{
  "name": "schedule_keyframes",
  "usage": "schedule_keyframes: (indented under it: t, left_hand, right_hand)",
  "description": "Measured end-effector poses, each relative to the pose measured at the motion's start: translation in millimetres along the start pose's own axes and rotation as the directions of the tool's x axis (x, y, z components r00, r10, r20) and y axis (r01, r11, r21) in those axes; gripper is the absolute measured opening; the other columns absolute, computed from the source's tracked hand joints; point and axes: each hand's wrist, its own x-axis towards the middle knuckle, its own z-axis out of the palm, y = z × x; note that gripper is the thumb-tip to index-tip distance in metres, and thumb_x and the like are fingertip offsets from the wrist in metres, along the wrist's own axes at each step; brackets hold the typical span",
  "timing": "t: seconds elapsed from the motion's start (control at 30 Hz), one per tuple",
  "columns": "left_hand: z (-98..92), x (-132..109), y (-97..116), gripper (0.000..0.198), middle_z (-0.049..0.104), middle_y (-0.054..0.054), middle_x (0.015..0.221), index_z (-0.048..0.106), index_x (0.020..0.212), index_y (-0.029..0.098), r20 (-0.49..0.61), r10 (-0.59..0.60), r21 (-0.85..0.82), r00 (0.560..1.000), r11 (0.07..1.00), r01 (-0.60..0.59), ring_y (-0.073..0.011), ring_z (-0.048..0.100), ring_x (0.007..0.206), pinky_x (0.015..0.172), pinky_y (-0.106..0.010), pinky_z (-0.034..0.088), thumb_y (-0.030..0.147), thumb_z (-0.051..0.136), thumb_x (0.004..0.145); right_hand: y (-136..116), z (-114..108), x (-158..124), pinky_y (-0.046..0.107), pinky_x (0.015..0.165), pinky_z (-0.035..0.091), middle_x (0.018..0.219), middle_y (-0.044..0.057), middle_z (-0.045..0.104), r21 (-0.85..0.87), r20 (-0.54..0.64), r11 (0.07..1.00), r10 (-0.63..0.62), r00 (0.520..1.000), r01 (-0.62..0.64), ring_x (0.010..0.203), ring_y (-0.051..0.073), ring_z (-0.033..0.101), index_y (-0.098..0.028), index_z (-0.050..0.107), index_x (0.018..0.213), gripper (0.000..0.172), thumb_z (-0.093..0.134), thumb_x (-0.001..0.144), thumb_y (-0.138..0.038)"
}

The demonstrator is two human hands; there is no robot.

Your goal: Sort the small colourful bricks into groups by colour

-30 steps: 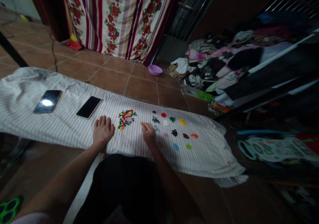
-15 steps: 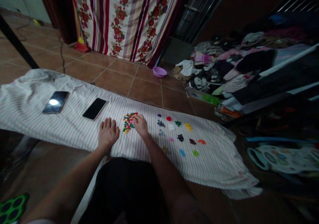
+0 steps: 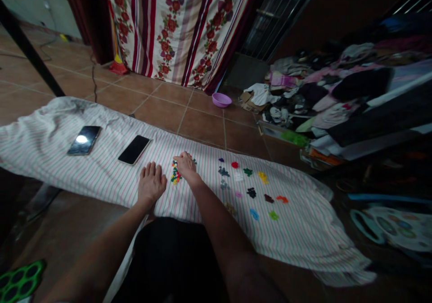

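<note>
A white striped cloth (image 3: 101,177) covers a low surface in front of me. My left hand (image 3: 151,182) lies flat on it, fingers stretched out, holding nothing. Just to its right my right hand (image 3: 185,165) rests on top of a heap of mixed small coloured pieces (image 3: 175,176), fingers curled down into it; what they hold, if anything, is hidden. To the right lie small piles sorted by colour: red (image 3: 235,164), green (image 3: 248,171), yellow (image 3: 262,176), black (image 3: 251,192), orange (image 3: 282,199), blue (image 3: 254,214).
Two dark phones (image 3: 84,140) (image 3: 134,149) lie on the cloth to the left. Beyond is tiled floor with a purple bowl (image 3: 221,99), a floral curtain (image 3: 182,24), and a heap of clothes (image 3: 324,91) at the right. A green holed tray (image 3: 18,280) sits bottom left.
My right hand has moved left from beside the sorted piles onto the mixed heap. The left hand has stayed flat on the cloth. The camera has shifted a little.
</note>
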Motion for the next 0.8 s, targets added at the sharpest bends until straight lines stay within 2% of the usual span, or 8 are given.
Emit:
schedule_keyframes:
  t: [0.1,0.37,0.6,0.8]
  left_hand:
    - [-0.9,0,0,0.048,0.053,-0.025,0.137,0.056,0.127,0.006,0.004,0.001,-0.004,1.000,1.000,-0.001,-0.0361,0.045,0.133,0.110,-0.051,0.031,0.032,0.038,0.091]
    - [-5.3,0,1,0.047,0.054,-0.022,0.137,0.056,0.127,0.009,0.013,0.008,0.049,1.000,0.999,-0.009,-0.0348,0.046,0.133,0.109,-0.050,0.032,0.034,0.037,0.091]
    - [-7.6,0,2,0.048,0.054,-0.024,0.136,0.056,0.126,0.007,0.028,0.011,0.048,1.000,0.999,-0.012,-0.0359,0.046,0.132,0.109,-0.049,0.032,0.034,0.036,0.092]
    - [-7.9,0,1,0.048,0.054,-0.023,0.136,0.055,0.126,0.007,0.022,0.012,0.038,1.000,0.999,-0.013,-0.0354,0.046,0.132,0.109,-0.049,0.032,0.034,0.036,0.091]
  right_hand:
    - [0,1,2,0.029,0.084,0.041,0.107,0.007,0.058,0.001,-0.014,0.999,-0.034,0.999,0.034,0.103,0.020,0.051,-0.030,0.072,0.107,0.033,0.044,0.094,-0.017]
    - [1,6,-5,0.030,0.086,0.042,0.096,0.005,0.062,0.167,-0.182,0.981,-0.069,0.981,0.100,0.095,0.019,0.055,-0.023,0.067,0.091,0.016,0.053,0.092,-0.017]
    - [8,15,-20,0.027,0.080,0.045,0.089,0.002,0.065,0.319,-0.271,0.946,0.025,0.962,0.065,0.082,0.015,0.060,-0.021,0.062,0.093,0.014,0.051,0.089,-0.014]
    - [22,14,-44,0.024,0.078,0.047,0.092,0.001,0.067,0.402,-0.337,0.908,0.031,0.941,0.114,0.079,0.014,0.060,-0.022,0.064,0.095,0.016,0.050,0.089,-0.018]
